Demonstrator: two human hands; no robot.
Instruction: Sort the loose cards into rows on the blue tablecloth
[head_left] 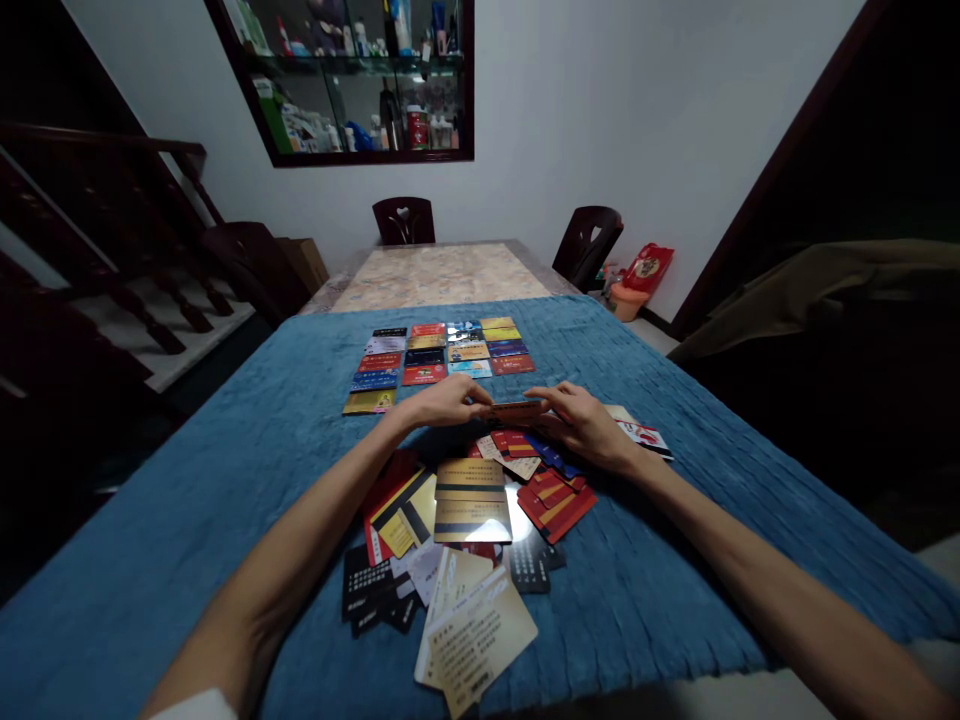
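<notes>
Between my two hands, a plastic card (pixel 517 411) is held nearly edge-on, low over the pile. The fingertips of my left hand (pixel 448 401) pinch its left end. My right hand (pixel 583 420) grips the other end, thumb and fingers closed on it. Below lies a loose pile of cards: two gold cards with dark stripes (pixel 472 500), red cards (pixel 556 503), black cards (pixel 367 585) and cream cards with printed text (pixel 480 635). Beyond my hands, several cards lie in columns, among them a gold card (pixel 370 402) and a light blue card (pixel 470 369).
A blue cloth (pixel 225 450) covers the near part of the table (pixel 442 272). White cards with red print (pixel 643 436) lie beside my right wrist. Dark chairs (pixel 589 245) stand around the far end, and a glass-shelved cabinet (pixel 360 65) is set in the wall.
</notes>
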